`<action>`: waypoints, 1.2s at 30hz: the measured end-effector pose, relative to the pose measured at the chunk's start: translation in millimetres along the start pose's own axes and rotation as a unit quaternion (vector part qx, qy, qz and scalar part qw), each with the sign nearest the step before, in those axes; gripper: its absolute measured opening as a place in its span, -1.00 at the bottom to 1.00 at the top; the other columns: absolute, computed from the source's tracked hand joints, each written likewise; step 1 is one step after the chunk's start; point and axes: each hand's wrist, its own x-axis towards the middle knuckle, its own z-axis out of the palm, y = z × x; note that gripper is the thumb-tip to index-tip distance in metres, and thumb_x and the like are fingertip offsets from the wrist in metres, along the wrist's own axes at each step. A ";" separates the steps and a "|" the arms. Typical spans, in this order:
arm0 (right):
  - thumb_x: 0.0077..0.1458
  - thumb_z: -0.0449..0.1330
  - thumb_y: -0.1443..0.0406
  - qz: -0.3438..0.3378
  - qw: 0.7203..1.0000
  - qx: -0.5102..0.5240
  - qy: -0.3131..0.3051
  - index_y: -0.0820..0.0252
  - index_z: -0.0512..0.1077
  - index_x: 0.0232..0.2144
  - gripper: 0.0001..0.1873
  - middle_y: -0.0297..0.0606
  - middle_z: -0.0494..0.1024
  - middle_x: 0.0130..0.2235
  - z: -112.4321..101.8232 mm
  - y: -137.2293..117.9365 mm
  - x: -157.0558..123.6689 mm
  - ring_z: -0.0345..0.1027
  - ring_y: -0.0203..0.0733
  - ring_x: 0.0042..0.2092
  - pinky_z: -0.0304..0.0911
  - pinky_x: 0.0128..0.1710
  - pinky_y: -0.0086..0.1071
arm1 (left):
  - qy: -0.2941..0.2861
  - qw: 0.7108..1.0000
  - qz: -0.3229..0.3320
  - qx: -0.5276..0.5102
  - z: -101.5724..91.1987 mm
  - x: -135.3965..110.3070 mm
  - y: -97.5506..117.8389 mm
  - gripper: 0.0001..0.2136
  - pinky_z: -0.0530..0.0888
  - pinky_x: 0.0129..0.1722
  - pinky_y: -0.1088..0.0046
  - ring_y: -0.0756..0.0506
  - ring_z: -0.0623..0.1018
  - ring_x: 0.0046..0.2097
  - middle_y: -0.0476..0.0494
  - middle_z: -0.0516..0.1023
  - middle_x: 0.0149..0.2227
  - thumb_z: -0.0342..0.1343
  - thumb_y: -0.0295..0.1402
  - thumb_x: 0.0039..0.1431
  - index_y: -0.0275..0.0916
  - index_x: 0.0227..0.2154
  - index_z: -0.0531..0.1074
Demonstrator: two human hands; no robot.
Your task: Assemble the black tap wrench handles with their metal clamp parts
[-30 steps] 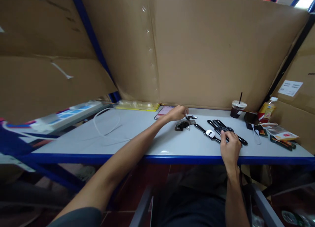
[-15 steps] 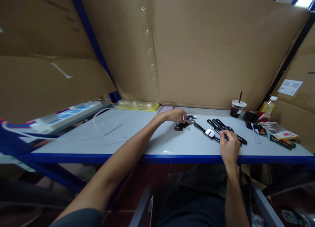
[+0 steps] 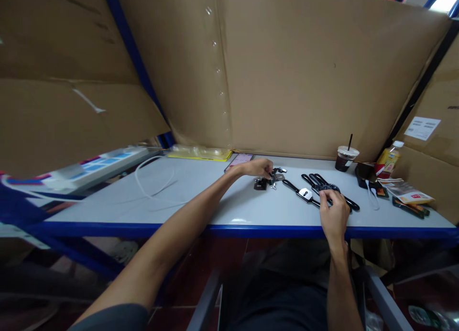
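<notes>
My left hand (image 3: 261, 167) is over a small heap of metal parts (image 3: 261, 182), its fingers bent together in a pinch; whatever is between the fingertips is too small to make out. By its fingertips lie a small silvery wing-shaped piece (image 3: 273, 185) and a dark clamp-like part (image 3: 279, 170). A black spokeshave (image 3: 305, 194) with a pale metal plate lies between the hands. Several more black spokeshaves (image 3: 317, 180) are bunched beyond my right hand (image 3: 334, 209), which rests over their near ends with fingers curled closed. Its grip is partly hidden.
A lidded drink cup (image 3: 346, 159) with a straw, a juice bottle (image 3: 389, 159), a black tray (image 3: 366, 173) and a food packet (image 3: 409, 191) stand at the right. Behind my left forearm lies a phone (image 3: 239, 160). A white cable (image 3: 143, 190) loops across the table's left.
My left hand has shifted slightly at the metal parts, and the wing-shaped piece shows more plainly below its fingers. The right hand stays in place.
</notes>
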 end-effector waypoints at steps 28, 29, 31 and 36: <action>0.30 0.04 0.18 0.016 1.000 0.019 -0.016 0.12 0.48 -0.41 -0.69 -0.17 0.58 -0.32 -2.3 -6.1 -0.3 0.36 -0.03 -0.20 0.19 -0.14 -0.23 | 0.116 0.970 0.155 -0.148 89.0 17.3 92.6 -0.96 0.43 0.00 0.29 -0.10 0.55 -0.14 -0.15 0.61 -0.23 0.26 -0.41 0.15 -0.25 -0.36 0.59; 0.30 0.04 0.18 0.015 1.000 0.019 -0.015 0.12 0.48 -0.41 -0.69 -0.17 0.58 -0.32 -2.3 -6.2 -0.3 0.36 -0.03 -0.20 0.19 -0.14 -0.23 | 0.119 0.968 0.161 -0.149 89.7 17.9 91.9 -0.97 0.43 0.01 0.28 -0.11 0.55 -0.14 -0.15 0.60 -0.23 0.27 -0.41 0.14 -0.25 -0.37 0.59; 0.30 0.04 0.19 0.013 1.000 0.017 -0.012 0.12 0.48 -0.41 -0.69 -0.17 0.58 -0.32 -2.3 -6.1 -0.3 0.36 -0.03 -0.21 0.19 -0.15 -0.24 | 0.127 0.968 0.161 -0.146 91.5 18.9 90.6 -0.98 0.42 0.04 0.27 -0.12 0.55 -0.13 -0.16 0.59 -0.23 0.29 -0.42 0.12 -0.25 -0.40 0.60; 0.30 0.04 0.19 0.008 1.000 0.016 -0.013 0.12 0.49 -0.40 -0.69 -0.17 0.58 -0.32 -2.6 -5.9 -0.2 0.36 -0.03 -0.21 0.20 -0.13 -0.23 | 0.135 0.975 0.145 -0.101 96.9 19.0 90.8 -0.98 0.40 0.10 0.23 -0.14 0.54 -0.07 -0.16 0.60 -0.18 0.31 -0.42 0.11 -0.21 -0.41 0.62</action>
